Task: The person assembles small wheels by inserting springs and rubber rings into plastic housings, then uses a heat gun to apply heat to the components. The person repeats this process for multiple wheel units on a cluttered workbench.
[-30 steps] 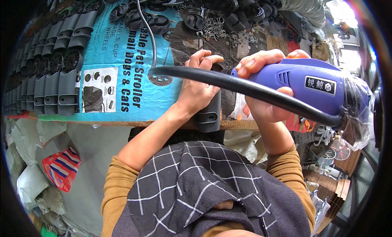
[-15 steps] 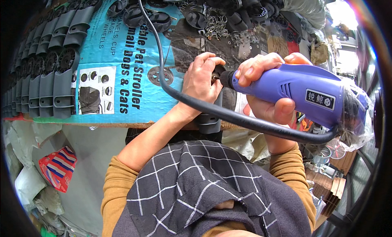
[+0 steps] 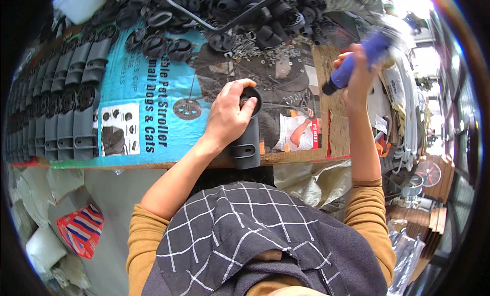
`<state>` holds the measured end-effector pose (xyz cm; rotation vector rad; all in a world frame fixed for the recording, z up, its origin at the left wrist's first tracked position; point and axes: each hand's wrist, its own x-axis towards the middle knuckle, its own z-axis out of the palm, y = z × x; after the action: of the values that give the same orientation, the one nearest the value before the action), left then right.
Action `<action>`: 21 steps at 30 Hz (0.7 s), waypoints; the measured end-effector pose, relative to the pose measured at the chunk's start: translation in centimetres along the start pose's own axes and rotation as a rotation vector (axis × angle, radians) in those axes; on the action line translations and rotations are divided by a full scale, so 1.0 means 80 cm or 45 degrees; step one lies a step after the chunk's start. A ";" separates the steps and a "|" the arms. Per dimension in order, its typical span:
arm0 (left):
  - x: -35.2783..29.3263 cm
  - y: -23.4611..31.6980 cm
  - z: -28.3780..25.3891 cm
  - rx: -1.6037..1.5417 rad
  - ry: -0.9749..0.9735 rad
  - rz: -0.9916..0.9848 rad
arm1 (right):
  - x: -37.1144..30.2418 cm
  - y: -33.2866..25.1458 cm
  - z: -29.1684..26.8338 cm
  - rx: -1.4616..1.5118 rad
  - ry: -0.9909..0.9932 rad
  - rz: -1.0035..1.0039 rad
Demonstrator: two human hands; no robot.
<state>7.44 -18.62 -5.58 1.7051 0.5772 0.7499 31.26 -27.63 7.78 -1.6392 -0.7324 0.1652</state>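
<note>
My left hand (image 3: 224, 115) is wrapped round the round end of a dark grey plastic bracket (image 3: 246, 145), which lies on the cardboard close to the table's front edge. Its thumb rests by a small metal fastener in the round end. Up at the right, my right hand (image 3: 359, 74) grips a blue-purple corded electric screwdriver (image 3: 346, 69), away from the bracket. The tool's black nose points down and left; its rear is smeared by motion.
Rows of similar grey brackets (image 3: 85, 127) stand at the left on blue printed cardboard (image 3: 178, 138). At the back lie black round plastic parts (image 3: 179, 49) and a pile of small metal hardware (image 3: 246, 47). A black cord (image 3: 224, 28) crosses the back.
My right hand has lifted the electric screwdriver off the bracket and carried it up and to the right. Its cord has swung to the back. My left hand still holds the bracket.
</note>
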 end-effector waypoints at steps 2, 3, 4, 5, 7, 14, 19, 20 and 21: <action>0.000 -0.001 0.002 0.033 0.025 0.069 | 0.014 0.054 -0.041 -0.758 0.123 0.011; 0.000 -0.002 0.003 0.064 0.026 0.087 | 0.012 0.085 -0.057 -1.149 0.218 0.030; -0.001 -0.003 0.003 0.043 0.027 0.105 | 0.014 0.113 -0.069 -1.241 0.173 0.054; -0.001 -0.002 0.003 0.049 0.030 0.069 | 0.011 0.135 -0.077 -1.371 0.154 0.211; 0.002 0.005 0.005 0.056 0.071 0.118 | 0.001 0.154 -0.078 -1.297 0.064 0.073; 0.048 0.066 0.072 -0.017 0.201 0.288 | -0.138 0.043 -0.008 0.133 -0.600 0.576; 0.046 0.053 0.042 0.118 0.094 0.391 | -0.047 0.090 -0.112 0.426 -0.316 0.638; 0.043 0.041 0.014 0.159 0.124 0.336 | -0.009 0.113 -0.142 0.319 -0.022 0.514; 0.043 0.028 -0.020 0.229 0.185 0.315 | 0.030 0.130 -0.178 0.304 0.175 0.525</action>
<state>8.64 -15.68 -2.53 1.9220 0.5523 1.0307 43.99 -38.58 1.97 -1.5366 -0.2518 0.4139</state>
